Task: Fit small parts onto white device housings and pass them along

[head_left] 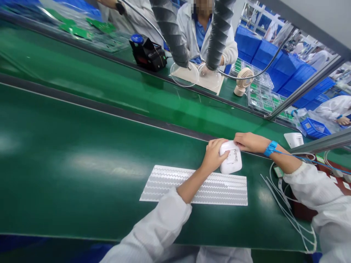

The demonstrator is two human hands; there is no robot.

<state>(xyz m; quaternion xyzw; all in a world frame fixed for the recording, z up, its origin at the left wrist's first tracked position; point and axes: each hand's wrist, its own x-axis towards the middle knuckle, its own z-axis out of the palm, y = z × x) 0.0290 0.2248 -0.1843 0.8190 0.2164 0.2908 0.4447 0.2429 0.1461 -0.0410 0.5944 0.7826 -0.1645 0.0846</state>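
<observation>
A white rounded-square plastic device (231,166) with a printed label on its upper face is held over the green bench. My left hand (214,155) grips its left side, thumb lying across the face. At the far right corner, the bent fingers of my right hand (251,141) pinch or press its edge; whether they hold anything small there is hidden. A blue strap with a cord circles my right wrist. Beneath my left forearm lies a white sheet (170,184) with rows of wavy-edged grey strips.
White cables (290,212) lie at the right beside a dark red box (304,210). Another white device (294,140) stands near the metal post. Across the green belt (164,106), a co-worker (205,36) sits behind two grey ducts, with a small fan (243,81) and trays of green boards (260,96).
</observation>
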